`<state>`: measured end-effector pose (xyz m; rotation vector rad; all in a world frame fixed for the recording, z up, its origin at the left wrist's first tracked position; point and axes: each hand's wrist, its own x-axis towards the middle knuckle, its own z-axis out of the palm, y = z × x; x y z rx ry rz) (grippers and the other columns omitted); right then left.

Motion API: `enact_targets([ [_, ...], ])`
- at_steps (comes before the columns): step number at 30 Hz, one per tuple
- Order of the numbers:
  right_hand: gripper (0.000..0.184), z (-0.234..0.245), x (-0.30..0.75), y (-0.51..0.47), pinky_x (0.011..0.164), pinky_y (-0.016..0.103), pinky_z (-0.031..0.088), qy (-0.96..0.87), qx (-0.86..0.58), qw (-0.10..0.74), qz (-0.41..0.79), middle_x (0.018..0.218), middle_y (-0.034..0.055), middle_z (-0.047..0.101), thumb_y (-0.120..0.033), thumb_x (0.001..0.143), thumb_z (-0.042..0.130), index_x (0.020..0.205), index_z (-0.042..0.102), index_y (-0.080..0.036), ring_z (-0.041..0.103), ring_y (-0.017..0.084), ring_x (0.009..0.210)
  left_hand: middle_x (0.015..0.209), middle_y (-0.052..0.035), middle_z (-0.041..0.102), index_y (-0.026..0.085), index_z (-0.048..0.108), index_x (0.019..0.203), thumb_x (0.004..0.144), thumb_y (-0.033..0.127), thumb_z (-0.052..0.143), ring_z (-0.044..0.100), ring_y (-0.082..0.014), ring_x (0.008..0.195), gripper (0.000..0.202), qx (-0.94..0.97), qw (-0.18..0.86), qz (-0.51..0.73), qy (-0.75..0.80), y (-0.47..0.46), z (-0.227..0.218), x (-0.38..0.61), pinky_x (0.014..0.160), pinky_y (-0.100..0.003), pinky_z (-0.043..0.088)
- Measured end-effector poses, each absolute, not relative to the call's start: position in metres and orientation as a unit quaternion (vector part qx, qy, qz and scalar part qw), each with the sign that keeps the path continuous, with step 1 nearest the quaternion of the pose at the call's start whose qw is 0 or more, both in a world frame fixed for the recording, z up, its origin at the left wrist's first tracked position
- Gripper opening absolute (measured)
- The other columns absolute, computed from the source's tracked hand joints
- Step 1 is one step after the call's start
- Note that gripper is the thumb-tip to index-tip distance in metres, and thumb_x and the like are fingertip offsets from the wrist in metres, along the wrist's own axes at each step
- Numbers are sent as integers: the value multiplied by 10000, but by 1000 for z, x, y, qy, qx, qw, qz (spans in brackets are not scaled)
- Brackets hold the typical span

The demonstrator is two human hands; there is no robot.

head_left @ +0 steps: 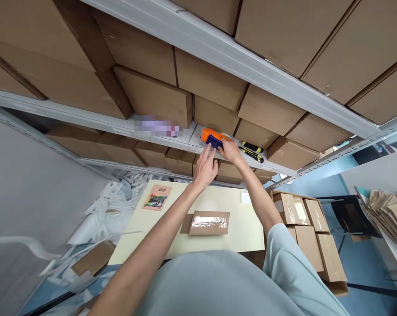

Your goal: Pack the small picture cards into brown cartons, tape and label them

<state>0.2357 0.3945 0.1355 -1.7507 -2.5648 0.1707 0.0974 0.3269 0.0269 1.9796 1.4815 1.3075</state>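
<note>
The dispenser (209, 135) is smooth orange plastic with a dark blue part, faintly glossy. The shelf (218, 48) is grey painted metal, matt. The boxes (152, 94) on it are plain brown cardboard, dull and smooth. The parcel (209, 222) is cardboard under shiny, wrinkled clear tape. The table (244, 228) has a pale matt top. The knives (252, 151) look like black-and-yellow plastic. The sleeve (284, 259) is soft light cloth.
</note>
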Motion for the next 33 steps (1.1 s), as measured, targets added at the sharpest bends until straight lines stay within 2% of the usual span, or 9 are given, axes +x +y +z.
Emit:
enact_targets([
  [3,405,131,222,414,1244,465,435,-809,-585,-28,47,1386,238,760,-193,1100,469,1461,593,-58,690,344,1352,1751,-163,484,181,604,1598,1017,252,521,442,-380,1625,591,700,174,453,524,318,15,90,1341,-605,393],
  [7,480,121,215,429,1295,481,385,-801,-595,-45,53,1518,259,684,-173,1087,459,1531,565,-25,609,349,1463,1712,-161,538,188,612,1585,1032,267,500,477,-367,1607,569,689,194,456,529,294,-5,88,1334,-603,410],
  [11,575,100,232,404,1317,509,374,-800,-592,94,26,1681,256,531,-252,1114,423,1644,456,-31,495,367,1561,1699,-188,547,171,577,1602,1056,343,504,509,-359,1590,577,667,233,439,555,262,-37,71,1338,-598,405],
  [15,622,27,276,301,1360,564,340,-774,-584,235,69,1756,222,444,-421,1167,341,1715,374,-128,384,337,1660,1683,-210,559,126,540,1618,1042,418,531,502,-353,1599,646,587,292,366,660,205,-91,31,1349,-539,397],
  [20,793,-84,303,121,1378,574,342,-632,-709,206,236,1772,264,414,-616,1154,309,1722,350,-65,390,349,1679,1485,-235,710,105,565,1571,1018,465,553,659,-395,1422,660,503,399,182,745,132,-153,10,1210,-537,522],
  [25,983,-143,288,62,1284,566,475,-509,-773,155,347,1727,312,463,-738,1077,466,1722,290,-18,516,410,1598,1293,-160,801,194,675,1381,1039,505,571,745,-366,1233,474,522,466,114,705,105,-169,53,1077,-471,578],
  [28,1054,-162,283,74,1189,559,555,-448,-804,146,363,1597,305,615,-762,989,649,1697,323,-52,644,434,1467,1277,-151,803,200,658,1372,1001,608,660,757,-364,1203,552,488,477,127,720,104,-169,81,1036,-453,594],
  [31,991,-174,288,82,1082,511,617,-413,-805,148,400,1386,239,771,-719,967,727,1663,380,-105,766,405,1268,1225,-170,809,183,665,1326,879,717,795,760,-392,1170,709,456,465,135,746,104,-178,94,988,-459,612],
  [33,862,-180,295,79,1056,474,627,-430,-777,180,422,1365,196,789,-683,1037,643,1663,392,-145,787,363,1221,1126,-171,818,183,691,1236,874,727,794,768,-404,1101,662,462,452,131,752,105,-188,94,949,-466,618],
])
